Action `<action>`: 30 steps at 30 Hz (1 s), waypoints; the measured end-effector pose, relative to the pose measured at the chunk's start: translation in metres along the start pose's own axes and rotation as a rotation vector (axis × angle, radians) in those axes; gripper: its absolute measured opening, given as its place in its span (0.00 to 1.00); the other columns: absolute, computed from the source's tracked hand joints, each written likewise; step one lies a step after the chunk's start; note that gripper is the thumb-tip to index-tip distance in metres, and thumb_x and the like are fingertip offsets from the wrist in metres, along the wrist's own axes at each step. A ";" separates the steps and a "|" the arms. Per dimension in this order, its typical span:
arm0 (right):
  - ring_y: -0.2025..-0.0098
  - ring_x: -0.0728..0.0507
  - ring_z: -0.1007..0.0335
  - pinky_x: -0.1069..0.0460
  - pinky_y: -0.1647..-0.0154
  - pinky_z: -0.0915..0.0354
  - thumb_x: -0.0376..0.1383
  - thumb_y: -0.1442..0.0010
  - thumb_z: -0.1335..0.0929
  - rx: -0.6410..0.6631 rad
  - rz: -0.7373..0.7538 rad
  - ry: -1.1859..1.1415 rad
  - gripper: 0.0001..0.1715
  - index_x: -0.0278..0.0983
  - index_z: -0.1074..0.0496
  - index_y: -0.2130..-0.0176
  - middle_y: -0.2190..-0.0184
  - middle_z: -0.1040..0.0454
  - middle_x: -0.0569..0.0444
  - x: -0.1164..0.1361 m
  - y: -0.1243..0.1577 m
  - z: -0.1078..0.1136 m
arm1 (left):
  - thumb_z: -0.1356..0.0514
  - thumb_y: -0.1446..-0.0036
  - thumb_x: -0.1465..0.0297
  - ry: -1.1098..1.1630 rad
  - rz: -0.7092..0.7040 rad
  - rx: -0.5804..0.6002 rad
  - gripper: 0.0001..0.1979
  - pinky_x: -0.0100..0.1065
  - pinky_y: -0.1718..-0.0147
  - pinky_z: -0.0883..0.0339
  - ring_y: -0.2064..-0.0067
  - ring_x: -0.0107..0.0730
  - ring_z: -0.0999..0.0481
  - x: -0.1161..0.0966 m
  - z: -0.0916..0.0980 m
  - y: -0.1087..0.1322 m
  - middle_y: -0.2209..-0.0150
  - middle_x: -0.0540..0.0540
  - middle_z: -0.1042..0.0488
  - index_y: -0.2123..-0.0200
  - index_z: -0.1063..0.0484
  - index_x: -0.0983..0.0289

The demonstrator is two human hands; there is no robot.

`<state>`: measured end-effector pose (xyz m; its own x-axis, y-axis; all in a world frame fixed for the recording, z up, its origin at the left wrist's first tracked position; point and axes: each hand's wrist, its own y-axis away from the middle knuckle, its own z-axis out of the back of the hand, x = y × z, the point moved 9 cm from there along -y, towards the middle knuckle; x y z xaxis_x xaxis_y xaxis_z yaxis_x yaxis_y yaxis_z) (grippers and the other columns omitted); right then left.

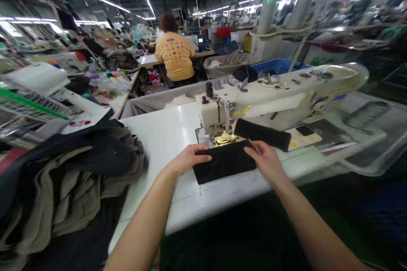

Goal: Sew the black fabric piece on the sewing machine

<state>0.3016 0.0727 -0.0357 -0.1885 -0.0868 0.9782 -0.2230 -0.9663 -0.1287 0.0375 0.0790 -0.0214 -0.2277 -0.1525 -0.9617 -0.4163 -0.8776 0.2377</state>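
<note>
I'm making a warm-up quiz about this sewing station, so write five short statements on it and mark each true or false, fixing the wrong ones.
1. The left hand and right hand are both on a black fabric piece. True.
2. The fabric pile lies to the right of the sewing machine. False: the fabric pile is to its left.
3. A small pointed tool shows at the right hand. True.
4. The person in yellow faces the camera. False: the person in yellow has their back to it.
5. A second black piece lies beside the sewing machine. True.
</note>
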 end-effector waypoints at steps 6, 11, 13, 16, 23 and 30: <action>0.55 0.36 0.26 0.40 0.47 0.34 0.55 0.55 0.25 0.000 0.009 -0.016 0.30 0.37 0.24 0.61 0.59 0.20 0.46 -0.001 0.002 -0.002 | 0.29 0.54 0.60 -0.031 -0.032 0.003 0.16 0.31 0.64 0.34 0.67 0.29 0.26 -0.007 -0.002 0.002 0.68 0.50 0.22 0.64 0.22 0.65; 0.54 0.37 0.26 0.42 0.48 0.33 0.54 0.55 0.24 0.038 -0.001 -0.072 0.30 0.37 0.24 0.60 0.58 0.20 0.47 0.008 0.008 -0.005 | 0.31 0.53 0.59 -0.089 -0.061 -0.048 0.17 0.31 0.68 0.35 0.70 0.29 0.27 -0.007 0.004 0.001 0.70 0.50 0.23 0.65 0.22 0.65; 0.57 0.38 0.26 0.43 0.51 0.33 0.54 0.55 0.24 0.037 0.018 -0.067 0.28 0.37 0.24 0.62 0.61 0.21 0.49 0.017 0.012 -0.002 | 0.32 0.50 0.59 -0.128 -0.085 -0.069 0.15 0.31 0.69 0.35 0.71 0.29 0.27 -0.011 0.006 0.002 0.71 0.50 0.23 0.65 0.22 0.65; 0.65 0.43 0.29 0.47 0.60 0.33 0.52 0.54 0.24 0.010 0.068 -0.038 0.26 0.37 0.25 0.64 0.67 0.23 0.52 0.031 0.018 0.006 | 0.36 0.44 0.63 -0.322 -0.291 -0.162 0.10 0.32 0.69 0.34 0.70 0.30 0.27 -0.040 0.007 0.015 0.71 0.51 0.23 0.66 0.22 0.64; 0.64 0.44 0.28 0.50 0.62 0.32 0.43 0.48 0.28 0.102 0.289 0.025 0.13 0.38 0.24 0.63 0.60 0.22 0.51 0.061 0.024 0.015 | 0.42 0.34 0.73 -1.113 -0.991 -0.477 0.10 0.41 0.58 0.31 0.57 0.38 0.25 -0.102 -0.039 0.101 0.58 0.56 0.20 0.53 0.22 0.60; 0.54 0.39 0.26 0.44 0.51 0.31 0.51 0.39 0.32 0.109 0.289 0.268 0.23 0.38 0.25 0.53 0.55 0.22 0.47 0.049 0.038 0.015 | 0.42 0.32 0.67 -1.011 -0.730 -0.343 0.11 0.45 0.51 0.29 0.50 0.41 0.25 -0.043 -0.060 0.095 0.52 0.60 0.22 0.52 0.23 0.63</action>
<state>0.2983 0.0276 0.0101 -0.4744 -0.3060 0.8254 -0.0245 -0.9327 -0.3599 0.0609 -0.0248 0.0344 -0.6681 0.6860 -0.2881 -0.5144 -0.7057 -0.4873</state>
